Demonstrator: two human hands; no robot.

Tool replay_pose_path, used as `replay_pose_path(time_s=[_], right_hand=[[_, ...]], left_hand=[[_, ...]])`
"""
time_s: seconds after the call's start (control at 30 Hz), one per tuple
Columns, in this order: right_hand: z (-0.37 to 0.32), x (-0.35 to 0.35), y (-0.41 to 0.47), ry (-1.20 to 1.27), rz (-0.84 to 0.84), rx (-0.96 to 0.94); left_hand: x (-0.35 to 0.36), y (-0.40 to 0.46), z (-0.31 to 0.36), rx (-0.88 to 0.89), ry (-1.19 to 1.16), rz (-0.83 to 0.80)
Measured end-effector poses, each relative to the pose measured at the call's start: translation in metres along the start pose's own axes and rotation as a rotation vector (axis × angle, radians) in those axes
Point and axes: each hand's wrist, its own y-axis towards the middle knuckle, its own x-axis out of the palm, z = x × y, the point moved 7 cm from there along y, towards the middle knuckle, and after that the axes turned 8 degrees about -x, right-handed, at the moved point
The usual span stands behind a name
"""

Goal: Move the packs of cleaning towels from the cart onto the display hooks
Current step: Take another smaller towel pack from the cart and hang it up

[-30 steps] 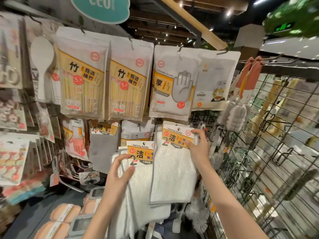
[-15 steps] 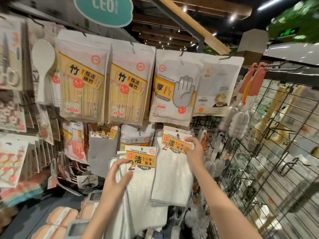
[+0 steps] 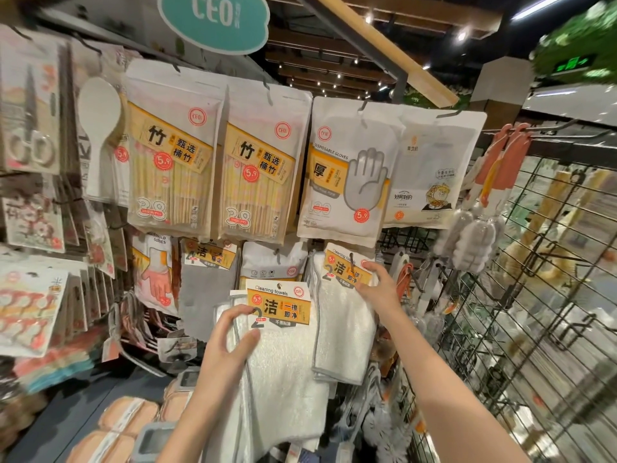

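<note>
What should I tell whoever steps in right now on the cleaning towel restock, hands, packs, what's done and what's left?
Left hand: grips a cleaning towel pack by its left edge, held up in front of the display, not on a hook.
Right hand: fingers spread on the header card of the hung towel pack, which hangs on the lower hook beneath the disposable gloves bag.
Done: one pack appears hooked.
Left: hang the held pack, probably on that same hook; the cart is out of view, so the remaining stock is unknown.

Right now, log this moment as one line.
left hand: grips towel pack | right hand: fingers on hung towel pack header | step: hanging
</note>
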Motion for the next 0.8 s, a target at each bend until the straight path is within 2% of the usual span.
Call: replay_pose_path(time_s=[0.4,0.53,0.8], right_hand=[[-0.008,0.000,-0.009,-0.121,-0.101,0.017],[-0.005,0.007,-0.014,-0.184,-0.166,0.084],[0.000,0.010,-0.047,-0.200,-0.125,0.098]], left_hand=[[-0.010,-0.012,0.006,-0.011,-0.046,-0.002],[-0.018,-0.017,0.007,-0.011,-0.044,0.002],[-0.033,-0.026,0.004,-0.029,-0.051,0.010]])
